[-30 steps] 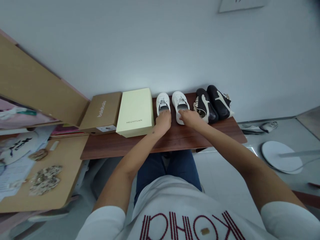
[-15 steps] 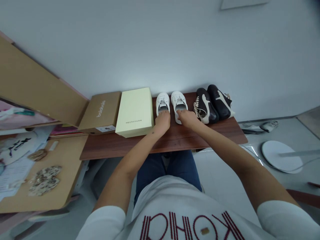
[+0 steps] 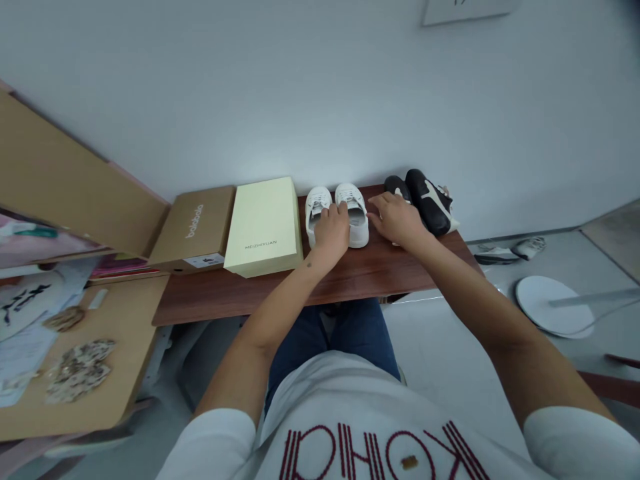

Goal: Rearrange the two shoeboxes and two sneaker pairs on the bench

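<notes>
A pair of white lace-up shoes stands side by side on a dark wooden board, toes towards the wall. My left hand [image 3: 333,230] is over the inner sides of the pair, partly covering the left white shoe [image 3: 319,200] and the edge of the right white shoe [image 3: 358,233]. Its fingers are bent and slightly apart, with no firm hold visible. To the right, my right hand [image 3: 397,217] has its fingers spread and nothing in them. It hides much of the nearer black shoe [image 3: 395,185]; the other black shoe [image 3: 427,203], with cream trim, is beside it.
A pale yellow shoe box [image 3: 265,223] and a brown shoe box [image 3: 195,223] are on the board [image 3: 210,297] at left. A desk [image 3: 135,320] with papers and a patterned bow [image 3: 83,370] adjoins. Grey shoes [image 3: 527,248] and a round white base [image 3: 553,307] are on the floor.
My right hand has left the right white shoe and moved right to the black shoes. My left hand has shifted from the left white shoe's heel towards the right one.
</notes>
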Action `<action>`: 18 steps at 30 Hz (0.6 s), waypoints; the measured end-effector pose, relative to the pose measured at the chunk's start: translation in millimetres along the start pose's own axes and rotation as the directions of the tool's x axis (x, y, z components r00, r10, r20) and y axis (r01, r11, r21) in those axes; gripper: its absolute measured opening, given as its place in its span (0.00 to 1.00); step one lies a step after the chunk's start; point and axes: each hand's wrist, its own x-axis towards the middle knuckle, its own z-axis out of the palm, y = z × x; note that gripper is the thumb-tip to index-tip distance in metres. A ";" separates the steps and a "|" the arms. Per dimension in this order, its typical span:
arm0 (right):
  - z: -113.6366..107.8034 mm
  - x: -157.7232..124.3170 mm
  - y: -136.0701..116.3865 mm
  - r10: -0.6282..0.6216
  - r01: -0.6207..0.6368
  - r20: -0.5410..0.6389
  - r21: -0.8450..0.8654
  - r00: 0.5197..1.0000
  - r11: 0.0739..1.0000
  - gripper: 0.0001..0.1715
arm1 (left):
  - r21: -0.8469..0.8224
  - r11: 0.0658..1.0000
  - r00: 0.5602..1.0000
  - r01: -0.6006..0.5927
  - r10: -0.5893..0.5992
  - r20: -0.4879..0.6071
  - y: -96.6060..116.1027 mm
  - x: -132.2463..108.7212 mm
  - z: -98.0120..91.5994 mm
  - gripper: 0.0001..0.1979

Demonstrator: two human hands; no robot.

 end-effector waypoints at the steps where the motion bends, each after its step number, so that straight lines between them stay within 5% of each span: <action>1: -4.3 -1.5 8.8 0.024 -0.024 -0.022 0.004 0.999 1.000 0.20 | -0.006 1.000 1.000 -0.005 0.005 -0.004 5.7 2.6 -0.7 0.23; 9: -22.3 -27.8 78.2 0.215 -0.216 -0.008 -0.056 0.976 0.975 0.22 | -0.146 0.982 0.991 -0.119 0.126 0.040 60.1 15.6 13.9 0.24; 18: 0.9 -60.2 149.3 0.386 -0.383 0.045 -0.074 0.921 0.921 0.27 | -0.403 0.915 0.978 0.002 0.082 0.192 103.7 18.7 74.3 0.24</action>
